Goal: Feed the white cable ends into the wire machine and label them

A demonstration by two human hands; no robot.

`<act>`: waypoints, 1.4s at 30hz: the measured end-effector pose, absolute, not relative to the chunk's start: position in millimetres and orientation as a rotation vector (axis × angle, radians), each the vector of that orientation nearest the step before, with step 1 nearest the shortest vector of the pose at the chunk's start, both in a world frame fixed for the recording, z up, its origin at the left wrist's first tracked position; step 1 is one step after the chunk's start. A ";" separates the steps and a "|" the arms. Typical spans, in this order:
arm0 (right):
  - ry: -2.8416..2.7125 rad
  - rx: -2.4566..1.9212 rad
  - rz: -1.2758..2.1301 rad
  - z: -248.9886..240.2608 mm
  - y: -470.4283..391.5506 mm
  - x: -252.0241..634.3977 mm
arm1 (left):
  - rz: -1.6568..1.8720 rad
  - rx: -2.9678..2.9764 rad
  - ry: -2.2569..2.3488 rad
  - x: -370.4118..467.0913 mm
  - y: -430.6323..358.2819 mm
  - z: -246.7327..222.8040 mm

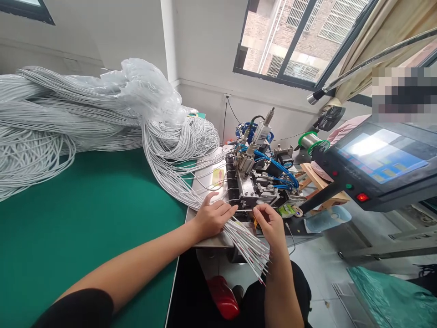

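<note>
My left hand [213, 218] lies over a bundle of white cables [244, 243], whose loose ends fan out to its right. Its thumb and fingertips are at one cable [244, 210] stretched sideways in front of the machine [251, 182]. My right hand [269, 221] pinches the right end of that cable between thumb and fingers. Several other cables run from the large coil [184, 141] into the machine's dark feed edge. Some ends in the bundle carry small reddish marks.
A green table [102, 228] with piled cables in plastic [146, 91] spans the left. At right are a touchscreen [382, 155], a wire spool [312, 142], a clear blue bin [327, 218] and a seated person, partly hidden.
</note>
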State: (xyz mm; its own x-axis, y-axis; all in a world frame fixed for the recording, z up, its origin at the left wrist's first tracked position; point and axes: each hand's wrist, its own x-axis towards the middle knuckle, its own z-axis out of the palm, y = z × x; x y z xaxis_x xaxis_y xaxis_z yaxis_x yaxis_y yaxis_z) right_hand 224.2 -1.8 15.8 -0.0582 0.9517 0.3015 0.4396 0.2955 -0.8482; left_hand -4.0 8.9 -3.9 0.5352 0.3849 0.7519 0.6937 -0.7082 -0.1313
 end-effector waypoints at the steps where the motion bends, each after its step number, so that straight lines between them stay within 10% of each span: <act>1: -1.632 -1.284 0.714 15.8 0.2 221.6 | -1.022 -2.351 -0.874 -3.7 9.2 -3.4; 42: -1.462 -1.254 1.163 -29.9 20.5 228.3 | -0.917 -2.546 -0.922 -2.2 9.8 -2.2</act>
State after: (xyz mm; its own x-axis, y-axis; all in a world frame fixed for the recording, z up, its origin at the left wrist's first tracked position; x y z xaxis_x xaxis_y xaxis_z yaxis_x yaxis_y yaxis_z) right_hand 228.3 20.5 -29.9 -0.1221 0.9918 0.0371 0.1871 0.0597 -0.9805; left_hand -2.2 9.8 -2.2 0.5945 0.4735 0.6499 0.6524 -0.7565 -0.0456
